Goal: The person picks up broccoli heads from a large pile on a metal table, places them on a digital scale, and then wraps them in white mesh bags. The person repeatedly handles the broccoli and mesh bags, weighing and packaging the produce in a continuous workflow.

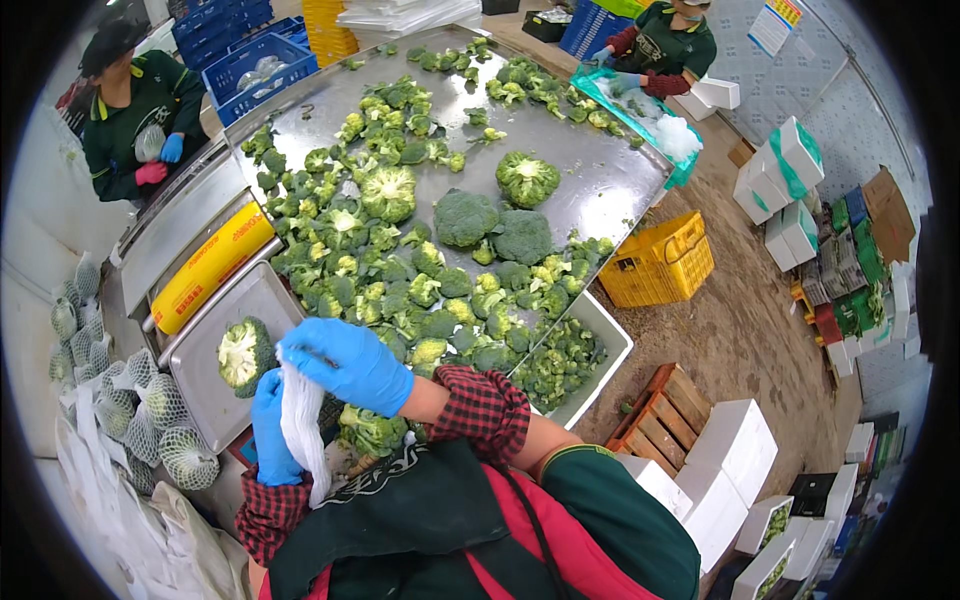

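My right hand [352, 366], in a blue glove, pinches the upper end of a bundle of white netting [301, 427]. The lower part of the bundle hangs along my left hand [274, 431], also blue-gloved, whose fingers close on its side. Just beyond my hands a broccoli head [246, 357] lies cut side up on a metal weighing tray [214, 420]. Many broccoli florets [390, 300] and several whole heads [465, 217] cover part of the steel table [600, 172]. Another broccoli piece [371, 431] shows close to my body, below my right wrist.
Net-wrapped produce [187, 457] is piled at the left, near a yellow film roll [214, 266]. A white bin of florets [619, 349] stands against the table's near right corner, a yellow crate [660, 262] beyond it. Two co-workers stand at the far left and far right, one beside ice.
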Tool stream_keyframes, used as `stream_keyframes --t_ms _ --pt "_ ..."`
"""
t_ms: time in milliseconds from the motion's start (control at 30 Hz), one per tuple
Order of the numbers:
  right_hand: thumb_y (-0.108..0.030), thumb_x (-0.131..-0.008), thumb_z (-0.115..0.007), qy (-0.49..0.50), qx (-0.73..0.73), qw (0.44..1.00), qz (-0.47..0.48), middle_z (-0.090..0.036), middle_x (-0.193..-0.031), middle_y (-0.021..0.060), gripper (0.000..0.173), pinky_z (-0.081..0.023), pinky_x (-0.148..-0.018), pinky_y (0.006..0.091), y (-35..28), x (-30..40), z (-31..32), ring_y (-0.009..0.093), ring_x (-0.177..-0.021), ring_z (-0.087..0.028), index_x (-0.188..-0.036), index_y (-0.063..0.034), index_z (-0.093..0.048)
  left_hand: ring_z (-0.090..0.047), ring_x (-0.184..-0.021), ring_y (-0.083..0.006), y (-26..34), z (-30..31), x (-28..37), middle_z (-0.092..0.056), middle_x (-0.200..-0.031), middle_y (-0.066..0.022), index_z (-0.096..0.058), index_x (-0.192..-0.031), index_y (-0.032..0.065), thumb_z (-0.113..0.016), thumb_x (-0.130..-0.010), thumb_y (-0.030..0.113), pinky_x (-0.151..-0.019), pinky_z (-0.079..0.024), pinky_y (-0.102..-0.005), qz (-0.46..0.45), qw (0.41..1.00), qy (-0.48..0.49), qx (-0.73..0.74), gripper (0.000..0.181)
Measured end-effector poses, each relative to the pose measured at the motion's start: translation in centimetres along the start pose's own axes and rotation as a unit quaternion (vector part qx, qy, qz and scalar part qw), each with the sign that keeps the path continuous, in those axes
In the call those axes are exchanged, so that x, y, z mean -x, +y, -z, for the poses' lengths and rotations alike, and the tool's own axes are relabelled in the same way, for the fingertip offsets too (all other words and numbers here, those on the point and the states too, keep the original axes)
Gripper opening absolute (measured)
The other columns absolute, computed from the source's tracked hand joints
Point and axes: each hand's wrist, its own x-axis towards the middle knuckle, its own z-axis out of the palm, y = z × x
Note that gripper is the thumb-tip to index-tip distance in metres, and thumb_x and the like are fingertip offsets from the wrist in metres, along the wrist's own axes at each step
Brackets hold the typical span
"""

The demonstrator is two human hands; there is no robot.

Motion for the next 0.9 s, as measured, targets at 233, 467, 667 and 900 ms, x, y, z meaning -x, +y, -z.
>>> stream_keyframes --t_ms 233,467,667,900 --pt "-0.015 -0.095 -0.048 0.006 0.034 0.999 -0.008 -0.060 -0.103 0.0056 0.019 -0.046 -0.086 0.0314 6.1 2.7 -0.3 0.015 -0.092 -0.056 -0.102 -0.0017 -0.059 -0.054 -0.084 -0.0129 1.0 -2.4 -1.7 -0.057 -0.093 -0.0028 -0.055 -0.099 0.0056 -0.040 -0.097 0.013 -0.082 -0.047 -0.0289 -0.032 0.945 -0.203 0.255 0.017" --pt "-0.018 -0.092 -0.053 0.015 -0.213 0.936 -0.278 -0.062 -0.089 0.0050 0.013 -0.050 -0.081 0.0305 4.8 5.7 2.5 0.018 -0.084 -0.062 -0.093 -0.0055 -0.057 -0.054 -0.096 -0.0116 -4.4 -0.1 3.4 -0.061 -0.102 -0.0058 -0.056 -0.109 -0.0005 -0.068 -0.083 0.013 -0.086 -0.045 -0.0295 -0.032 0.944 -0.266 -0.194 0.031" --pt "-0.003 -0.077 -0.057 -0.265 0.199 0.914 -0.233 -0.066 -0.100 0.0152 0.041 -0.049 -0.079 0.0320 9.7 9.0 2.3 0.026 -0.092 -0.064 -0.118 -0.0054 -0.056 -0.055 -0.092 -0.0119 -6.8 4.3 3.6 -0.058 -0.096 -0.0035 -0.054 -0.104 0.0022 -0.068 -0.076 0.000 -0.082 -0.047 -0.0255 -0.118 0.987 0.104 -0.027 0.032" --pt "-0.003 -0.080 -0.058 -0.079 0.077 0.993 -0.045 -0.063 -0.106 0.0119 0.043 -0.049 -0.078 0.0309 13.6 -7.2 -8.2 0.021 -0.090 -0.060 -0.122 -0.0037 -0.052 -0.051 -0.109 -0.0164 -4.7 9.0 -2.5 -0.048 -0.124 -0.0115 -0.029 -0.137 -0.0008 -0.051 -0.094 0.017 -0.090 -0.045 -0.0275 -0.216 0.947 0.225 0.072 0.052"
